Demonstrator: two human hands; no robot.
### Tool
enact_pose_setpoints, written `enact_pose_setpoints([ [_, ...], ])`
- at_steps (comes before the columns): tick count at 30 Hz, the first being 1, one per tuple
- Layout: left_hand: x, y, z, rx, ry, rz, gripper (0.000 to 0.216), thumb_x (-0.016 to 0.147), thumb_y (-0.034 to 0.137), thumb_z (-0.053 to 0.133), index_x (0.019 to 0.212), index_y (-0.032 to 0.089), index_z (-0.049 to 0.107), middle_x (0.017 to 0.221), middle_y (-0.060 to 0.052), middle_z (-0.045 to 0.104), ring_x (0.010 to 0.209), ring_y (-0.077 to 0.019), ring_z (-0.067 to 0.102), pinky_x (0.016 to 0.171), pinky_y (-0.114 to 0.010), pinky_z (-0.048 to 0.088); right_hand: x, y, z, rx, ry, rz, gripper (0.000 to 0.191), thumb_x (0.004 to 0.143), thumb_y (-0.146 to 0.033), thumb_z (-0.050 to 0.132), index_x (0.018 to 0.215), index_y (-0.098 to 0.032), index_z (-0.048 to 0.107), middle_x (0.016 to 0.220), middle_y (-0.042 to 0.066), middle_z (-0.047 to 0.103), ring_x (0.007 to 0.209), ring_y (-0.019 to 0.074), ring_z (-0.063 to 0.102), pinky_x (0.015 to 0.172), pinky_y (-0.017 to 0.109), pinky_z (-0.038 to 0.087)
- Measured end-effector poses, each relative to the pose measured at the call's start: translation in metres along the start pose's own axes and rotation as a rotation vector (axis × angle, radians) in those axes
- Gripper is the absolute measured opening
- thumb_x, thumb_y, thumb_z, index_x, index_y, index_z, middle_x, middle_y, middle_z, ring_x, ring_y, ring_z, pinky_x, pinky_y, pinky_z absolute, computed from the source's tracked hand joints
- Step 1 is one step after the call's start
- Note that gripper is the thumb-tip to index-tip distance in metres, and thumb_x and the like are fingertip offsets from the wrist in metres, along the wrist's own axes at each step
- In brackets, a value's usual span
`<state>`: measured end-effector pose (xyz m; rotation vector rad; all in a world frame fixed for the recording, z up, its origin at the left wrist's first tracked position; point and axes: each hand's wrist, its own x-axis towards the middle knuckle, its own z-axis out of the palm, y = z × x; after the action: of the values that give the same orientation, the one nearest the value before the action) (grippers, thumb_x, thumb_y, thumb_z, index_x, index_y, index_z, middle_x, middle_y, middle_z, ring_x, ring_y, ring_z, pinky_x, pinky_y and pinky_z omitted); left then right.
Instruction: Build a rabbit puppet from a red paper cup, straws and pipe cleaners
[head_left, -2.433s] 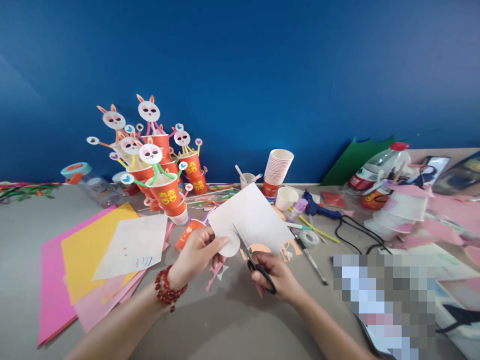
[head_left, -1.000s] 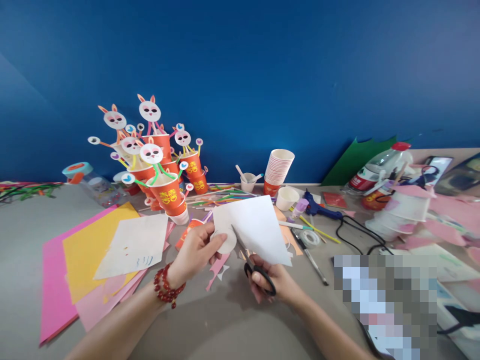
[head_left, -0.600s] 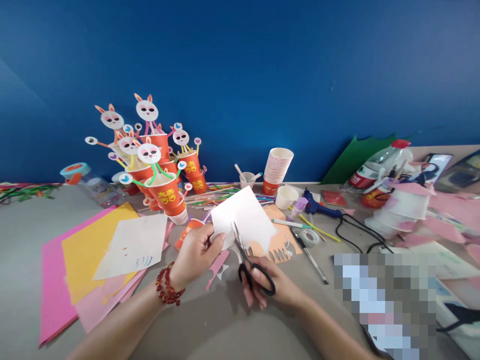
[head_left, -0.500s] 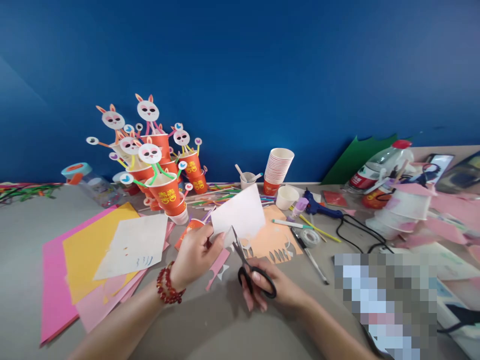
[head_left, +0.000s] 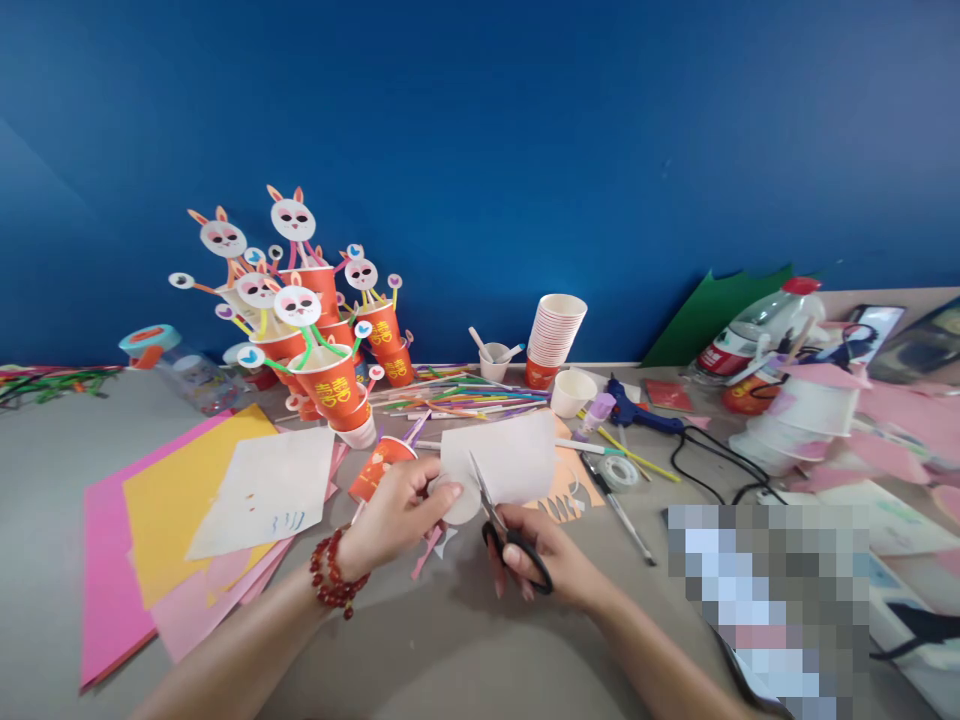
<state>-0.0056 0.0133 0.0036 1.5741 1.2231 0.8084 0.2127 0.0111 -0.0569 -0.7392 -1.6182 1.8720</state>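
Pinching white paper (head_left: 506, 450), the left hand (head_left: 401, 507) partly hides it while the right hand (head_left: 555, 552) grips scissors (head_left: 493, 516).

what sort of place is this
Probably a craft table, perhaps in a workshop or at home: rabbit-faced figures on red paper cups, a blue glue gun, and sheets of coloured paper all sit against a blue wall or panel.
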Motion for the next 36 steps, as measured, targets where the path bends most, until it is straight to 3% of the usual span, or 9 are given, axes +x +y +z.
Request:
enact_pose_setpoints([
  [8, -0.0007, 0.0015, 0.0016, -0.077, -0.052, -0.024, 0.022, 0.089, 0.035, 0.054, 0.079, 0.016, 0.058, 0.057, 0.003, 0.057, 0.043, -0.0091, 0.052, 0.041, -0.018, 0.037, 0.0017, 0.0021, -0.0008, -0.018, 0.024, -0.002, 0.059, 0.074, -0.074, 0.064, 0.078, -0.018, 0.049, 0.060, -0.001, 0.062, 0.040, 0.0060, 0.043, 0.037, 0.017, 0.031],
  [36, -0.0003, 0.0008, 0.0002, -0.093, -0.049, -0.041, 0.023, 0.088, 0.036, 0.055, 0.078, 0.016, 0.058, 0.055, 0.003, 0.058, 0.041, -0.0085, 0.051, 0.040, -0.017, 0.037, -0.0006, -0.0001, -0.0015, -0.046, 0.054, 0.048, 0.058, 0.073, -0.075, 0.063, 0.071, -0.020, 0.045, 0.051, -0.002, 0.061, 0.032, 0.0052, 0.040, 0.030, 0.015, 0.028],
])
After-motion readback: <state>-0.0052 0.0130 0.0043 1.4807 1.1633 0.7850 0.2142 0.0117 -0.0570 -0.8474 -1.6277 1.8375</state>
